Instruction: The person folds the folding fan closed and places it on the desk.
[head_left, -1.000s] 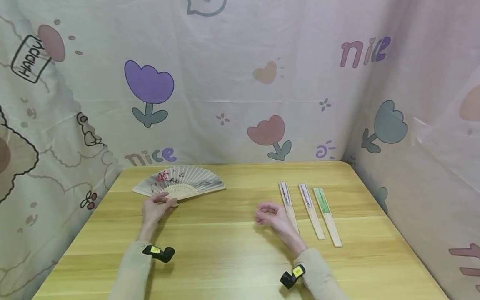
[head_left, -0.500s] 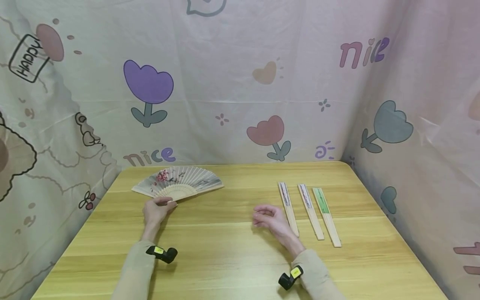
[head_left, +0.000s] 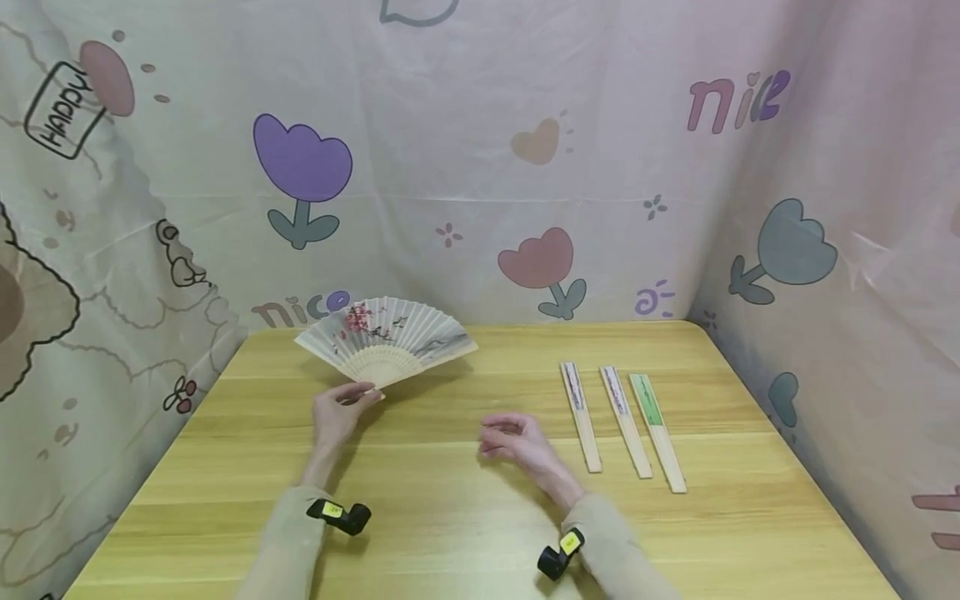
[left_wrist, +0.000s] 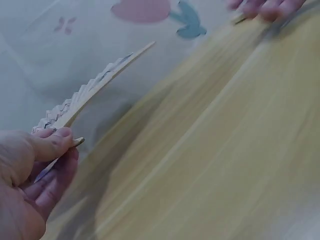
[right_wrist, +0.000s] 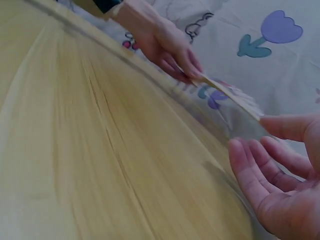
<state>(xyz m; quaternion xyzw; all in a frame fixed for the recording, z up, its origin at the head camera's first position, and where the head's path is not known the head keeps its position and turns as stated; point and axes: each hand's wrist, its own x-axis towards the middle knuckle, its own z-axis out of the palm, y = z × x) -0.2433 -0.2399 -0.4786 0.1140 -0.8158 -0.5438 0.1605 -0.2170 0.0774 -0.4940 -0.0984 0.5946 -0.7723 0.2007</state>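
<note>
A spread folding fan [head_left: 386, 333] with pink blossoms on pale pleats is held up off the table at the left. My left hand [head_left: 337, 417] pinches it at the pivot end, between thumb and fingers, as the left wrist view shows with the fan [left_wrist: 90, 92] seen nearly edge-on. My right hand [head_left: 525, 450] hovers over the middle of the table, fingers loosely bent and holding nothing. In the right wrist view that hand [right_wrist: 280, 175] has a gap between thumb and fingers, and the fan [right_wrist: 235, 97] appears beyond it.
To the right of my right hand, three folded fans lie side by side on the wooden table [head_left: 450, 517]: two with purplish-grey tops, the left one [head_left: 581, 417] and the middle one [head_left: 626, 421], and a green-topped one [head_left: 658, 433]. A printed curtain [head_left: 420, 167] hangs behind.
My left hand has lifted the spread fan off the table and carried it up and to the right. My right hand has drifted left, away from the folded fans.
</note>
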